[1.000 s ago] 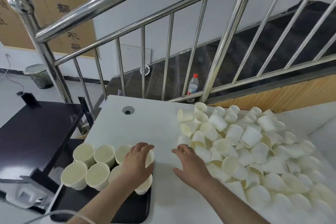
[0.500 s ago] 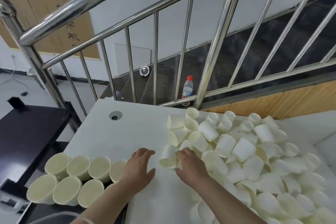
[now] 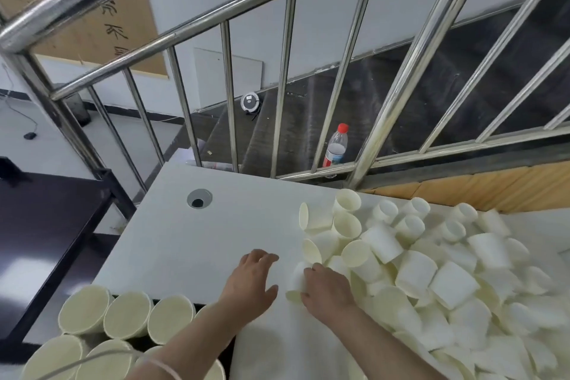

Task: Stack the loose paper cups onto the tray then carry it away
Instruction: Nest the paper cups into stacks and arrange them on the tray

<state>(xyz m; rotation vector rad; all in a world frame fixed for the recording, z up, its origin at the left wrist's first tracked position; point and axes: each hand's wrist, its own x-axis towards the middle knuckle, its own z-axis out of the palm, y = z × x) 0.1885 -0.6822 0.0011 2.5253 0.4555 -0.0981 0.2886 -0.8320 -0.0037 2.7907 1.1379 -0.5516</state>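
Observation:
A big heap of loose cream paper cups (image 3: 413, 268) covers the right half of the white table (image 3: 197, 244). My right hand (image 3: 327, 290) grips one paper cup (image 3: 294, 284) lying on its side at the heap's left edge. My left hand (image 3: 251, 282) rests flat on the bare tabletop just left of it, fingers spread, holding nothing. Upright cup stacks (image 3: 129, 318) fill the bottom left corner. The tray beneath them is almost hidden; only dark slivers show between the cups.
A steel stair railing (image 3: 287, 83) rises right behind the table's far edge. A plastic bottle with a red cap (image 3: 336, 146) stands on the stairs beyond it. A dark table (image 3: 40, 225) sits to the left. A round cable hole (image 3: 199, 198) marks the tabletop.
My left hand left the cups on the tray and now lies on the table. My right hand reached into the heap's edge and closed on a cup. The view tilted upward.

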